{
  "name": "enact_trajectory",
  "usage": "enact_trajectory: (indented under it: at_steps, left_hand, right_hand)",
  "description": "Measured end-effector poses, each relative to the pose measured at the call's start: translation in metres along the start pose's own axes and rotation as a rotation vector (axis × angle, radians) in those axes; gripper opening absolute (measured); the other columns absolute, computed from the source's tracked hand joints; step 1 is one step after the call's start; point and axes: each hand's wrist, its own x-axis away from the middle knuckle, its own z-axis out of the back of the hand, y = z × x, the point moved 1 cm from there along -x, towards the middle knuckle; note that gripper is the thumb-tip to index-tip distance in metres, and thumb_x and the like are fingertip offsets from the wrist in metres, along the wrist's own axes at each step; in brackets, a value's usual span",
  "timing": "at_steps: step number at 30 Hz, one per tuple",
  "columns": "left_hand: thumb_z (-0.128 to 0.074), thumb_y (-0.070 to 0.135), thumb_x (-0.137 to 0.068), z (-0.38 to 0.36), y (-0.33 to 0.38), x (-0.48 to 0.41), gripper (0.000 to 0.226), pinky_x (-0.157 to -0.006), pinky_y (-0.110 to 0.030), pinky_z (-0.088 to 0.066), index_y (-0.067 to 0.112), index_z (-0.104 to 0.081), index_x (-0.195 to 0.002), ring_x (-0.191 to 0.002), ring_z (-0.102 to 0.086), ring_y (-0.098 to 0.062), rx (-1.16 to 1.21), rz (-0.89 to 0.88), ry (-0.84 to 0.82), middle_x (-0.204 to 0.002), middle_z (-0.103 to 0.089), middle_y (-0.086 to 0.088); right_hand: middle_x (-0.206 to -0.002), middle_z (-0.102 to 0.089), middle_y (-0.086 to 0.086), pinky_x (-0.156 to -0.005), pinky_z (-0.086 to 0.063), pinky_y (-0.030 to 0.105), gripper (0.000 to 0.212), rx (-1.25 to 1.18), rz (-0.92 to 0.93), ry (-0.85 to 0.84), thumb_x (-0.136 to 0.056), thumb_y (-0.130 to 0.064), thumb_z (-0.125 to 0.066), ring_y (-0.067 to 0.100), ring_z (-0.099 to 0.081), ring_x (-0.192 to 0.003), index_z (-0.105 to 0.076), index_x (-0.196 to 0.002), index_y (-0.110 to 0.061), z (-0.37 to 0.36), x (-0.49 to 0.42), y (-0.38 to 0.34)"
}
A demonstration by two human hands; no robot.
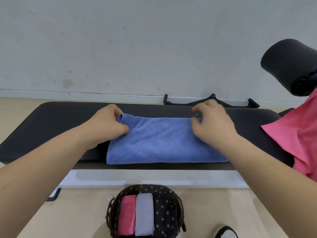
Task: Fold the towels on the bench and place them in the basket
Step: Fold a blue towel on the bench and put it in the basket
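At towel (163, 140) far corners: left hand (106, 124), right hand (212, 124).

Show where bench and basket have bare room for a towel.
Basket: right half bare, beside the grey folded towel. Bench: bare left of the blue towel. Crowded: centre under left hand and right hand, right end under the pink towel.
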Motion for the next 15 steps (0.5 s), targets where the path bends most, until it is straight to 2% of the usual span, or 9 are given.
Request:
enact_trajectory:
  at_steps: [2,3,5,7,10,11,13,15]
  left_hand:
    - [-0.079,0.014,-0.078,0.006,-0.002,0.006,0.031,-0.080,-0.038,-0.057,0.021,-0.064,-0.104,-0.094,-0.069,-0.023,0.056,0.038,-0.012,-0.100,-0.071,-0.004]
    - [-0.082,0.016,-0.078,0.009,-0.004,0.009,0.028,-0.079,-0.039,-0.058,0.019,-0.068,-0.101,-0.094,-0.070,-0.024,0.063,0.068,-0.036,-0.099,-0.073,-0.005]
    - [-0.083,0.022,-0.079,0.013,-0.006,0.015,0.016,-0.072,-0.037,-0.057,0.014,-0.073,-0.088,-0.092,-0.071,-0.025,0.061,0.120,-0.087,-0.096,-0.076,-0.007]
    - [-0.079,0.024,-0.084,0.014,-0.005,0.021,0.015,-0.070,-0.034,-0.057,0.013,-0.070,-0.082,-0.089,-0.071,-0.025,0.105,0.122,-0.096,-0.095,-0.077,-0.008]
    - [-0.067,0.025,-0.093,0.017,-0.003,0.026,0.021,-0.079,-0.039,-0.061,0.006,-0.068,-0.101,-0.091,-0.075,-0.028,0.294,0.119,-0.067,-0.098,-0.078,-0.010]
    - [-0.064,0.025,-0.095,0.019,-0.003,0.027,0.024,-0.075,-0.039,-0.063,0.004,-0.067,-0.106,-0.087,-0.076,-0.026,0.362,0.124,-0.052,-0.097,-0.078,-0.009]
    - [-0.062,0.024,-0.098,0.023,-0.004,0.029,0.021,-0.058,-0.031,-0.059,0.005,-0.065,-0.105,-0.072,-0.073,-0.022,0.468,0.122,-0.023,-0.089,-0.076,-0.008]
    - [-0.061,0.024,-0.100,0.028,-0.004,0.031,0.019,-0.052,-0.028,-0.053,0.006,-0.065,-0.105,-0.068,-0.066,-0.021,0.521,0.113,0.017,-0.089,-0.072,-0.011]
  right_hand:
    - [-0.148,-0.047,-0.001,-0.114,-0.039,0.045,0.046,-0.106,0.122,-0.184,-0.094,-0.041,-0.062,0.022,-0.037,-0.142,-0.059,-0.138,-0.027,0.001,0.011,-0.023]
    - [-0.158,-0.039,0.000,-0.121,-0.029,0.042,0.054,-0.107,0.164,-0.298,-0.094,-0.046,-0.061,0.021,-0.028,-0.150,-0.053,-0.145,-0.029,-0.001,0.018,-0.033]
    - [-0.172,-0.012,0.004,-0.128,-0.011,0.045,0.067,0.016,0.204,-0.500,-0.098,-0.052,-0.055,0.024,-0.005,-0.159,-0.031,-0.159,-0.035,-0.010,0.032,-0.044]
    - [-0.173,0.011,0.001,-0.127,0.002,0.053,0.070,0.161,0.209,-0.635,-0.103,-0.053,-0.042,0.024,0.012,-0.159,-0.008,-0.163,-0.041,-0.019,0.040,-0.047]
    - [-0.171,0.019,-0.004,-0.126,0.008,0.053,0.073,0.191,0.197,-0.676,-0.103,-0.058,-0.036,0.021,0.020,-0.157,0.006,-0.162,-0.045,-0.021,0.042,-0.048]
    - [-0.171,0.018,-0.004,-0.126,0.007,0.052,0.076,0.193,0.204,-0.670,-0.101,-0.062,-0.037,0.021,0.019,-0.157,0.006,-0.161,-0.045,-0.021,0.043,-0.050]
    - [-0.172,0.012,-0.004,-0.126,0.004,0.050,0.079,0.199,0.237,-0.637,-0.099,-0.065,-0.040,0.020,0.014,-0.158,0.002,-0.162,-0.044,-0.024,0.046,-0.057]
    - [-0.172,0.004,-0.002,-0.125,0.002,0.048,0.073,0.154,0.260,-0.603,-0.099,-0.055,-0.041,0.018,0.010,-0.157,-0.006,-0.162,-0.042,-0.029,0.049,-0.070]
